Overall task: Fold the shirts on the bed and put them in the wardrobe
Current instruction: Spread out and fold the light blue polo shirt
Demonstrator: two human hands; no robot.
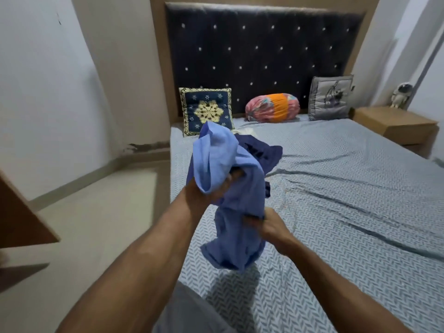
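Observation:
A crumpled blue shirt hangs in the air over the near left part of the bed. My left hand grips its upper part, where lighter blue fabric bunches over my fingers. Lower down, my right hand pinches the shirt's right edge. Behind the held shirt a dark navy garment lies on the bed, and a bit of white cloth shows beyond it. The wardrobe is hard to make out; only a brown wooden panel shows at the left edge.
Against the dark tufted headboard lean a navy patterned cushion, a pink-orange bolster and a grey cushion. A wooden nightstand with a small astronaut figure stands at right. Pale floor lies left of the bed.

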